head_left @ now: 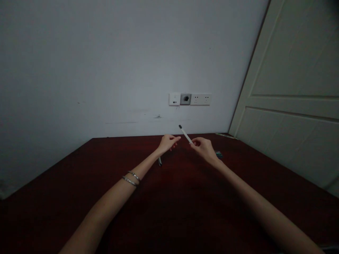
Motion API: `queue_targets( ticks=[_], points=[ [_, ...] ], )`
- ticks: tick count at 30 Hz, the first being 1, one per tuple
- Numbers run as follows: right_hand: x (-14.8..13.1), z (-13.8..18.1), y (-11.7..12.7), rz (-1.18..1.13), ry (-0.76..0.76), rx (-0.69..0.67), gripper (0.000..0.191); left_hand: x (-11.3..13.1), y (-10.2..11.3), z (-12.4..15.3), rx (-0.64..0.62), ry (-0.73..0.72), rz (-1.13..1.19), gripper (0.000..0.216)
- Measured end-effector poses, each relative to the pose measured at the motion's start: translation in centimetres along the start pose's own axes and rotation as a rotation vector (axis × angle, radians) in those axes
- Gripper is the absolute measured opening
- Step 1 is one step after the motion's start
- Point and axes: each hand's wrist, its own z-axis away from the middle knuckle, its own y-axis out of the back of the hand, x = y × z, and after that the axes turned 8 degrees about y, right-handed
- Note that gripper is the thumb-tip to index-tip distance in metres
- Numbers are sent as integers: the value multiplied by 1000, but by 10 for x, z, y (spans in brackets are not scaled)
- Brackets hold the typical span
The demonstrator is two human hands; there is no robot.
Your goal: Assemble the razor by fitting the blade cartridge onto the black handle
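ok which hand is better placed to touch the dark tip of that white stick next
Probably the left: the left hand shows nothing held and appears close by, while the right hand grips the white stick by the end opposite the dark tip.

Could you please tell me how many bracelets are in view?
2: both are on the left forearm, a thinner bracelet nearer the left hand and a thicker bracelet just behind it, toward the elbow. None seem hidden.

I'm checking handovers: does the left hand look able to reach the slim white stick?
Probably yes: the left hand looks empty and close, with nothing visible between it and the slim white stick, whose dark end juts beyond the right hand.
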Motion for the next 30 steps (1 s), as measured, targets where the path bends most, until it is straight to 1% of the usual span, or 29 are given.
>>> queue_targets(
  ticks=[3,8,11,15,18,20,23,27,30],
  points=[
    [-14,3,-10,17,92,-28,16,5,-8,3,38,-12,-5,42],
    [-23,6,-21,57,127,-98,12,8,-11,6,71,5,-35,41],
    [-29,8,-24,122,145,-142,12,8,-10,5,69,66,-66,38],
    [-40,10,-27,171,166,-206,14,6,-3,-1,27,189,-96,31],
    [-45,9,-28,131,183,-238,22,1,5,-5,-50,257,-149,26],
    [-45,9,-28,114,179,-228,29,-6,11,-6,-106,302,-220,22],
    [-39,8,-29,121,155,-226,35,-18,15,-7,-154,366,-349,18],
    [-24,8,-29,162,95,-298,36,-31,10,-11,-174,405,-503,14],
    [-11,10,-27,190,44,-335,37,-36,5,-15,-175,425,-613,13]
  ],
)
